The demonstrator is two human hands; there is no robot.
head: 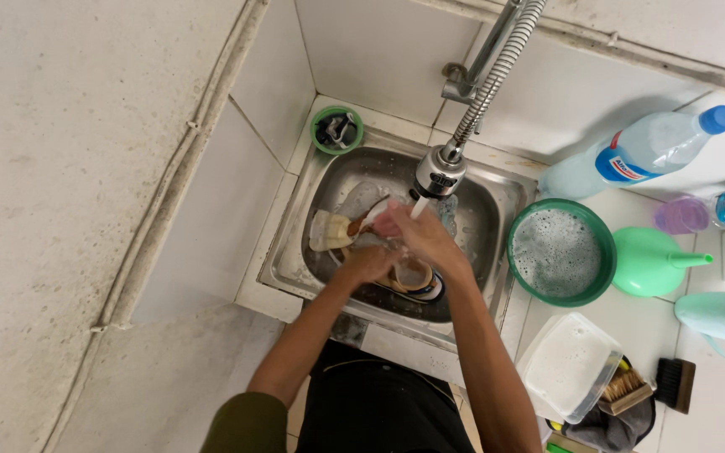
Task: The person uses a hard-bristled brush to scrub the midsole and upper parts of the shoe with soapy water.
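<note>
Rinsing under way in the steel sink [295,252]. Left hand [368,265] closed around the rim of a brown cup [413,275], resting low in the basin on what looks like a dark-rimmed plate [434,292], though hard to make out under the wrists. Right hand [417,235] just above the cup, directly below the spray head of the tap [440,172], fingers curled, apparently rubbing the cup's inside; whether pinching a cloth or nothing, cannot tell. Pale sponge or rag [330,231] lying beside the left fingers, touching the basin floor.

Best done with the cup tilted toward the stream, turned steadily by the left hand, rim and inner wall swept in full circles. Grip kept firm: wet glazed ware, likely slippery.

Little room overhead, with the spray head close above the right knuckles. Sink walls near on both sides. To the right of the fingers, on the worktop [715,403], a green bowl of suds [560,289] just beside the sink edge; beyond it a green funnel [652,262], a clear lidded box [571,365], brushes [627,390]. Green strainer cup [336,130] at the far corner, well apart.
</note>
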